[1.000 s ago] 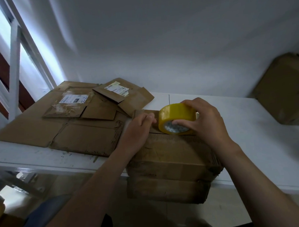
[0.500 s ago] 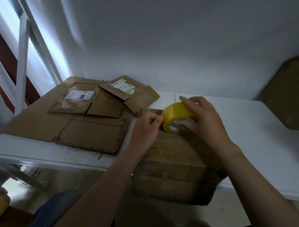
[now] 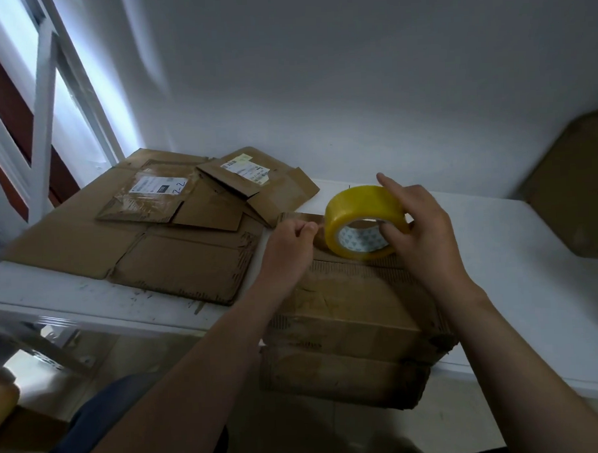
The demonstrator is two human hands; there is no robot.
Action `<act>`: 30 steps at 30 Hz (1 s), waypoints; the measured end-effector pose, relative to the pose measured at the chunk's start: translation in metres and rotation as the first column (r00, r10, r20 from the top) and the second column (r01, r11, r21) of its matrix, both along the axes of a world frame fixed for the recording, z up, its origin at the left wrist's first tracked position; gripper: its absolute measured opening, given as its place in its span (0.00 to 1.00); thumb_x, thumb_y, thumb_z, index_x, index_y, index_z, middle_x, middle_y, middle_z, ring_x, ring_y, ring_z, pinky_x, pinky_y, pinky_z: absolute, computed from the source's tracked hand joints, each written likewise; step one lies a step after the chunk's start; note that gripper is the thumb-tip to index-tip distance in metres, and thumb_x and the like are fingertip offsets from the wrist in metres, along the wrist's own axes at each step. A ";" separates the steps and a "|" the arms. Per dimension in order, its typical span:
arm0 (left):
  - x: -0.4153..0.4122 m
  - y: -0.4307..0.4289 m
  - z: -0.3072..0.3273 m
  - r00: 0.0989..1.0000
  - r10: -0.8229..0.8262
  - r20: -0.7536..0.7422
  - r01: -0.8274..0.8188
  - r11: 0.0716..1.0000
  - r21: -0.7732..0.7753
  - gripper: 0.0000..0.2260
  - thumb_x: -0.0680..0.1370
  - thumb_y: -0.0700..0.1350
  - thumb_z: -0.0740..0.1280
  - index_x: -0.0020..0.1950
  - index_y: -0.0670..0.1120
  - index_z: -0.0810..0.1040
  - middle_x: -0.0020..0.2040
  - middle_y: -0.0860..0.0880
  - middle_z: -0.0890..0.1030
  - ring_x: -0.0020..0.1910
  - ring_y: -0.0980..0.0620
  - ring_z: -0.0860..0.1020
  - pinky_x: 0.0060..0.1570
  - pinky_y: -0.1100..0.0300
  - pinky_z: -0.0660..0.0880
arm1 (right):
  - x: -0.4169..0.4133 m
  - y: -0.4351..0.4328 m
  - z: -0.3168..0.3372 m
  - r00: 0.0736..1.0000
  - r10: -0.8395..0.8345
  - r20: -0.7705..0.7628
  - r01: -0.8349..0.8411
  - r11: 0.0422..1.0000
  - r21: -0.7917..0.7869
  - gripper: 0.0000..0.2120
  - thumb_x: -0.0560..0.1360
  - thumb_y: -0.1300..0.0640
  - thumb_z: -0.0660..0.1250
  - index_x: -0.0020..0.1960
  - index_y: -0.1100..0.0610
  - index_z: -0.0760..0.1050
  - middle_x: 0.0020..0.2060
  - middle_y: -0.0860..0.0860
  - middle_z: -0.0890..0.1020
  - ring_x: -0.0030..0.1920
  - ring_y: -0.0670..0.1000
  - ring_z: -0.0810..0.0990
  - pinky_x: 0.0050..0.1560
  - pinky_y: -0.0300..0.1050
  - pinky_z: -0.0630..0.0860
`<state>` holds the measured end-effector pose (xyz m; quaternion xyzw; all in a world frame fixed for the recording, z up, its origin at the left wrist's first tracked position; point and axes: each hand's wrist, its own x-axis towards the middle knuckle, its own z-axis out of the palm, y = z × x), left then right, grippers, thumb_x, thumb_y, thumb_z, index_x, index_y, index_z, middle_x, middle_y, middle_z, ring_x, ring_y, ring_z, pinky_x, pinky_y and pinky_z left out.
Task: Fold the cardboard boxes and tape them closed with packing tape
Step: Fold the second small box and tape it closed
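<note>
A folded brown cardboard box (image 3: 349, 309) lies on the white table's front edge, one flap hanging below the edge. Above its far end my right hand (image 3: 424, 231) grips a yellow roll of packing tape (image 3: 362, 220), thumb inside the core and fingers over the top. Just left of the roll, my left hand (image 3: 288, 244) pinches what looks like the tape's free end with thumb and fingertips; the strip itself is too thin to make out.
Several flattened cardboard boxes (image 3: 154, 239), two with shipping labels, cover the left part of the white table (image 3: 519, 285). Another brown box (image 3: 577, 186) leans against the wall at the far right. A window frame (image 3: 42, 110) stands at the left.
My right hand has lifted and tilted the tape roll so that its core faces me. My left hand has drawn slightly left of the roll, its fingertips closing into a pinch.
</note>
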<state>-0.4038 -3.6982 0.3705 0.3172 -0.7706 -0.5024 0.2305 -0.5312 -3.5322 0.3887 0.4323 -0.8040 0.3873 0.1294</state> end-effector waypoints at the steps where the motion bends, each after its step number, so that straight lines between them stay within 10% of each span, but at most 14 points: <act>1: -0.001 -0.002 0.000 1.000 -0.006 0.002 0.006 1.000 0.022 0.14 0.85 0.48 0.60 0.53 0.43 0.82 0.48 0.48 0.82 0.48 0.52 0.79 0.44 0.58 0.72 | -0.001 0.005 0.003 0.997 -0.006 -0.071 0.009 0.999 0.042 0.31 0.78 0.60 0.69 0.77 0.43 0.66 0.58 0.50 0.75 0.59 0.52 0.73 0.54 0.50 0.75; 11: 0.005 0.013 0.003 0.995 -0.088 -0.042 0.090 0.995 0.045 0.15 0.84 0.52 0.62 0.41 0.50 0.80 0.40 0.53 0.85 0.38 0.61 0.82 0.38 0.67 0.70 | 0.000 0.012 -0.007 0.994 0.013 -0.110 0.005 0.987 0.161 0.33 0.78 0.62 0.68 0.77 0.39 0.64 0.57 0.48 0.71 0.57 0.49 0.67 0.54 0.41 0.67; 15: 0.006 0.010 -0.002 0.995 -0.096 -0.036 0.097 0.995 0.034 0.11 0.81 0.54 0.68 0.56 0.48 0.83 0.44 0.55 0.85 0.42 0.63 0.82 0.44 0.66 0.76 | 0.000 0.013 -0.005 0.997 0.004 -0.076 0.007 0.989 0.147 0.32 0.78 0.63 0.68 0.77 0.40 0.65 0.56 0.48 0.71 0.57 0.48 0.67 0.57 0.39 0.65; 22: 0.009 0.005 -0.005 0.993 -0.118 0.011 0.118 0.991 -0.061 0.08 0.79 0.47 0.70 0.57 0.50 0.85 0.49 0.57 0.84 0.48 0.66 0.79 0.47 0.70 0.73 | -0.008 0.022 -0.007 0.963 -0.014 0.270 -0.008 0.997 0.082 0.35 0.76 0.55 0.74 0.78 0.40 0.63 0.60 0.45 0.74 0.56 0.47 0.75 0.51 0.36 0.75; 30: 0.005 -0.005 0.007 0.968 -0.212 0.138 0.221 0.973 -0.059 0.04 0.79 0.49 0.72 0.48 0.52 0.87 0.40 0.57 0.86 0.42 0.64 0.81 0.41 0.69 0.70 | -0.010 0.029 -0.013 0.942 0.075 0.327 -0.055 0.996 -0.070 0.34 0.76 0.65 0.72 0.74 0.39 0.68 0.61 0.35 0.75 0.55 0.29 0.74 0.51 0.23 0.73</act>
